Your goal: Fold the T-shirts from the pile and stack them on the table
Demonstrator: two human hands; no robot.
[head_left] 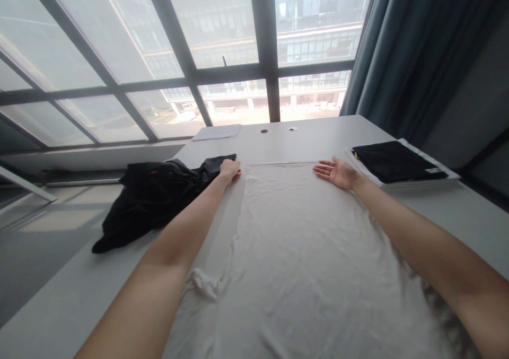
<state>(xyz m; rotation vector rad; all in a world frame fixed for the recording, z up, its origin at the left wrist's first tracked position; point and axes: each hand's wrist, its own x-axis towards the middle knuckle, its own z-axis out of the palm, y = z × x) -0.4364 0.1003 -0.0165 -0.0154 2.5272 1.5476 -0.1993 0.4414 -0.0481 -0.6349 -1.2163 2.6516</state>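
Across the table [318,139] toward 6 o'clock, white fabric [302,242] lies spread. At its 1 o'clock, right hand [338,173] is open; at its 11 o'clock, left hand [229,169] is curled, grip indiscernible.

Daylight glares through the windows [214,19], washing out the buildings [314,9]. The curtain [392,46] sits dim. Lower edges look soft.

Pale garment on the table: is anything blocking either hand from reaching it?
Nothing visible does. The left hand and right hand are at the far end of the pale garment. The crumpled black garment and folded black garment lie to either side, not between.
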